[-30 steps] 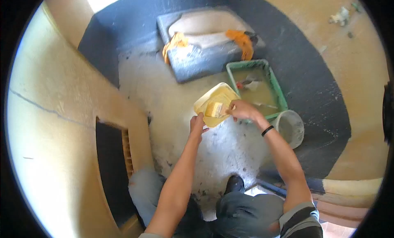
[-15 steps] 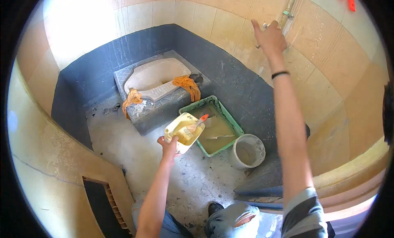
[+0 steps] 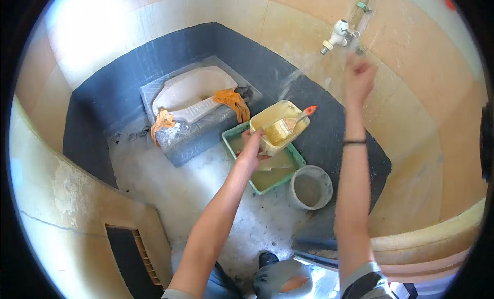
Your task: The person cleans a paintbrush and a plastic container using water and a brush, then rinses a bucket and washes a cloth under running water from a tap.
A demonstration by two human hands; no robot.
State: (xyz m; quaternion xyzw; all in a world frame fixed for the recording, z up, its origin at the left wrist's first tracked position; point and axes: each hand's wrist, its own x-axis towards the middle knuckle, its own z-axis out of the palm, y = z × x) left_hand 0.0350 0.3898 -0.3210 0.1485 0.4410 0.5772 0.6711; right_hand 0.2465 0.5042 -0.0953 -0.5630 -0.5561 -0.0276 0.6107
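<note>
My left hand (image 3: 251, 147) grips the near edge of a pale yellow plastic tub (image 3: 265, 143) from below and the side. In the tub lies a paintbrush (image 3: 283, 128) with a red-tipped handle pointing up to the right. A white tap (image 3: 337, 37) juts from the wall, and a stream of water (image 3: 294, 78) runs from its spout down towards the tub. Just below and right of the tap, apart from it, my right hand (image 3: 360, 78) is blurred by motion, so its fingers are unclear.
Under the tub stands a green tray (image 3: 297, 154) of murky liquid. A translucent bucket (image 3: 328, 193) is beside it. A squat toilet (image 3: 198, 85) on a raised block has orange cloths (image 3: 232, 102) over it. Dark-painted wall runs behind.
My right hand has come down off the tap, and water now runs from the spout. My left hand has moved the tub and brush up and right, towards the stream.
</note>
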